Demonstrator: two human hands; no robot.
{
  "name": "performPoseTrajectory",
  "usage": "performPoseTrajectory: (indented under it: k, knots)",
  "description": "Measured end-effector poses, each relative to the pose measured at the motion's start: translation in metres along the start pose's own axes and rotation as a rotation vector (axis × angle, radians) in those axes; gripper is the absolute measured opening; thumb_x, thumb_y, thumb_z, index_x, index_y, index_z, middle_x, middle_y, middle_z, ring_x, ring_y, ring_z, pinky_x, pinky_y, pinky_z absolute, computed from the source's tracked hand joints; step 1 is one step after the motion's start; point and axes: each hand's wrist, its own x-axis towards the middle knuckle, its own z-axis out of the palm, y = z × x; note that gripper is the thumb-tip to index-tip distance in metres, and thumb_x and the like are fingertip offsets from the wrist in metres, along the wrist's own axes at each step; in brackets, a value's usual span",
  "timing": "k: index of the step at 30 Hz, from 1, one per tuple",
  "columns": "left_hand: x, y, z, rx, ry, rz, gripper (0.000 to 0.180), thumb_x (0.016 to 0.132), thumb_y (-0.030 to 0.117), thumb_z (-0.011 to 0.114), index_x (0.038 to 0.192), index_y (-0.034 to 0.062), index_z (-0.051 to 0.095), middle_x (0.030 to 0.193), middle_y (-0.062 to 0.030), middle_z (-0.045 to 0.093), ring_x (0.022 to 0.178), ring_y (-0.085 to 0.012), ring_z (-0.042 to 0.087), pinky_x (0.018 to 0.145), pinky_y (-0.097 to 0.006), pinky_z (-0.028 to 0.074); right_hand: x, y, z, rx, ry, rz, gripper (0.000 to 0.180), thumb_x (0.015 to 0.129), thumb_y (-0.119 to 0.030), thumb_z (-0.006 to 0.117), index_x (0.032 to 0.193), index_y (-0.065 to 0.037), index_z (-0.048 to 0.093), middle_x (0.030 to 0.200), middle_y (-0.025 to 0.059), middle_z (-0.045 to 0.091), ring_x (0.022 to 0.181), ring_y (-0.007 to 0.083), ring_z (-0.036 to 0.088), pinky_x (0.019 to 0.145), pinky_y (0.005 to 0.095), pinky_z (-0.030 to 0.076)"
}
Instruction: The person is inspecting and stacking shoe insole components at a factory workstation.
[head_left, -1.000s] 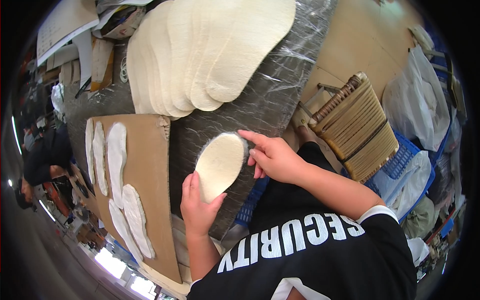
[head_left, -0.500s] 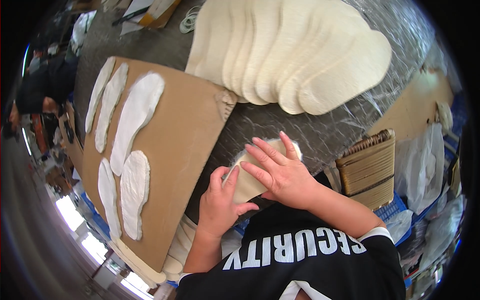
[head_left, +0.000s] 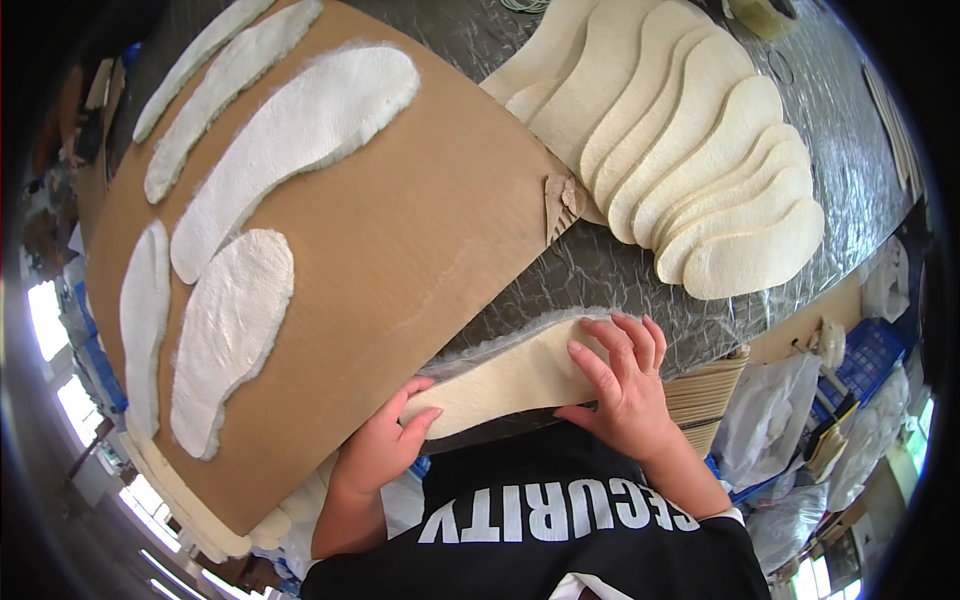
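A cream felt insole (head_left: 510,378) with a fluffy grey-white fringe along its far edge is held level just in front of me, over the table's near edge. My left hand (head_left: 380,447) pinches its narrow left end, thumb on top and fingers at the far side. At the other end my right hand (head_left: 632,395) grips it, fingertips on the far edge and thumb at the near edge. To the left, several white fleecy insoles (head_left: 300,130) lie spread apart on a brown cardboard sheet (head_left: 420,220). Beyond my hands, cream felt insoles (head_left: 690,130) overlap in a fanned row.
Plastic film covers the dark table (head_left: 840,130). A tape roll (head_left: 765,15) sits at the far edge. Right of my hand stands a woven cane seat back (head_left: 705,400), with plastic bags (head_left: 765,410) and a blue crate (head_left: 860,360) beyond. The cardboard's corner (head_left: 562,200) is torn.
The insole, earlier curled between my hands and mostly covered by my right hand, is now stretched out flat. My hands have moved apart toward its two ends. The view has shifted.
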Motion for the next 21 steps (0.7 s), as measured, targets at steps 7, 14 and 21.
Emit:
performPoseTrajectory:
  k: [7, 14, 21]
  knots:
    - [0.000, -0.013, 0.006, -0.072, 0.066, 0.055, 0.027, 0.082, 0.010, 0.069, 0.107, 0.0012, 0.063, 0.104, -0.0089, 0.064, 0.103, -0.0202, 0.057, 0.095, -0.030, 0.040, 0.012, -0.008, -0.003, -0.014, -0.059, -0.005, 0.099, 0.044, -0.033, 0.086, 0.134, -0.020, 0.045, 0.134, 0.0132, 0.046, 0.126, 0.0342, 0.041, 0.106, 0.0586, 0.020]
    - [0.004, -0.025, 0.010, -0.005, 0.139, 0.086, 0.031, 0.082, 0.012, 0.071, 0.109, -0.0023, 0.063, 0.108, -0.0100, 0.065, 0.104, -0.0206, 0.058, 0.096, -0.031, 0.041, 0.026, -0.011, -0.002, -0.079, -0.168, -0.007, 0.103, 0.044, -0.031, 0.087, 0.137, -0.020, 0.043, 0.129, 0.0129, 0.047, 0.121, 0.0316, 0.045, 0.106, 0.0594, 0.021]
    - [0.008, -0.027, 0.018, -0.147, 0.333, 0.066, 0.028, 0.079, 0.014, 0.075, 0.103, 0.0020, 0.068, 0.099, -0.0114, 0.070, 0.092, -0.0278, 0.064, 0.085, -0.034, 0.048, 0.033, -0.023, -0.006, -0.146, -0.245, 0.059, 0.105, 0.044, -0.038, 0.087, 0.137, -0.019, 0.043, 0.132, 0.0122, 0.045, 0.125, 0.0317, 0.040, 0.108, 0.0594, 0.016]
